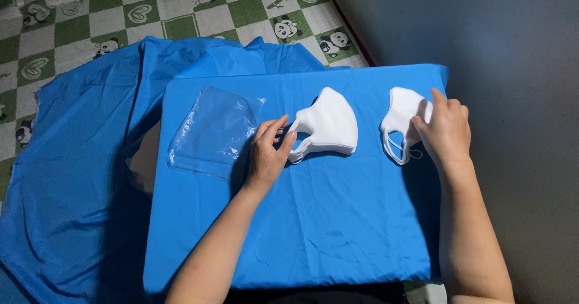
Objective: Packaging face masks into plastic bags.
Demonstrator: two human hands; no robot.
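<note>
A stack of folded white face masks lies on a blue cloth-covered board. My left hand pinches the ear-loop end of that stack with thumb and fingers. A single white mask lies to the right near the board's edge. My right hand rests on it, fingers over its right side. A clear plastic bag lies flat just left of my left hand.
Loose blue fabric spreads to the left over a green-and-white checked mat with panda prints. A grey wall runs close along the board's right edge.
</note>
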